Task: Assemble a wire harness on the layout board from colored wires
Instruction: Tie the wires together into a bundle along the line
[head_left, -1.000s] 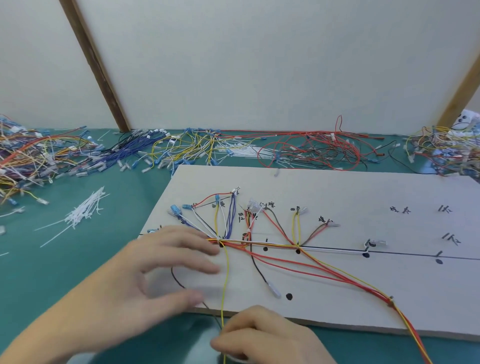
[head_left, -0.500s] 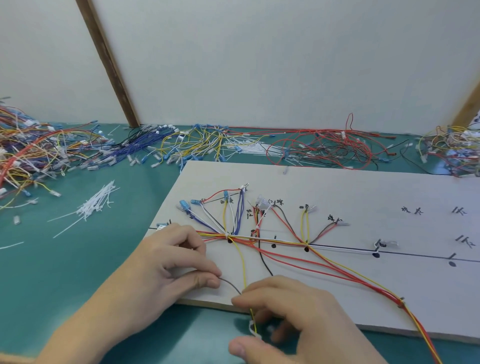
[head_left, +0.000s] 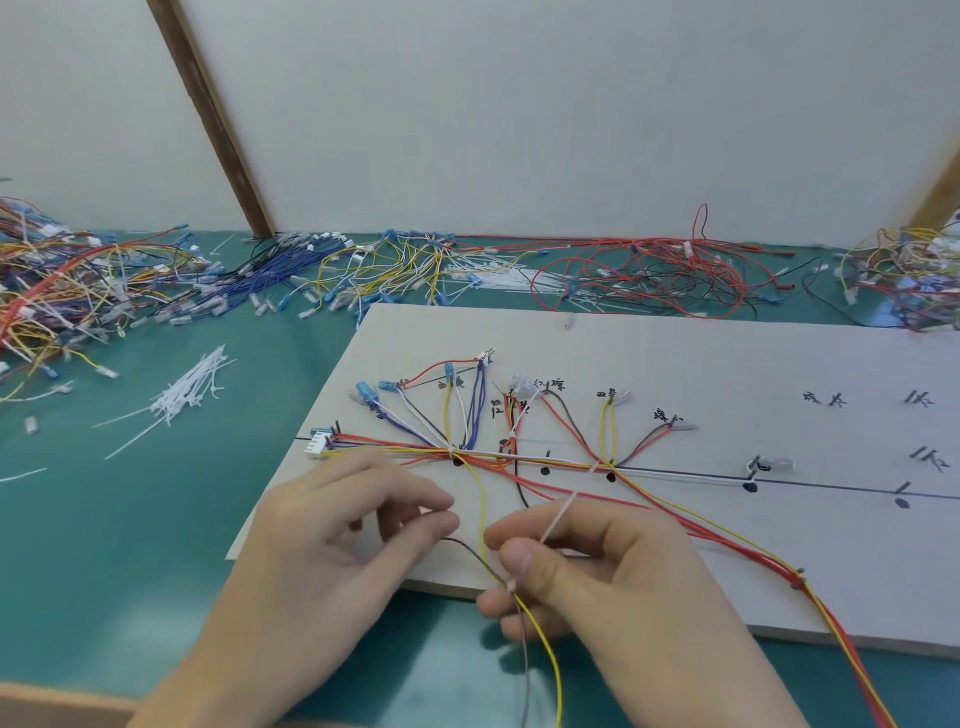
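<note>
A pale layout board (head_left: 675, 364) lies on the green table, marked with black lines, dots and labels. A harness of red, yellow, blue and white wires (head_left: 519, 457) fans out along its main line, ending in a white connector (head_left: 318, 445) at the left. My left hand (head_left: 332, 525) pinches a brown wire (head_left: 467, 548) at the board's near edge. My right hand (head_left: 587, 566) pinches a white cable tie (head_left: 558, 514) looped round the brown wire and a yellow wire (head_left: 480, 514). Both wires hang down off the board's front edge.
Loose white cable ties (head_left: 192, 387) lie on the green table (head_left: 156, 493) left of the board. Piles of coloured wires (head_left: 363, 265) run along the back wall, with a big tangle at far left (head_left: 57, 291) and another at far right (head_left: 904, 275).
My right hand came up from below the board's edge and now holds a cable tie round the yellow and brown wires. My left hand shifted from flat on the board to pinching the brown wire.
</note>
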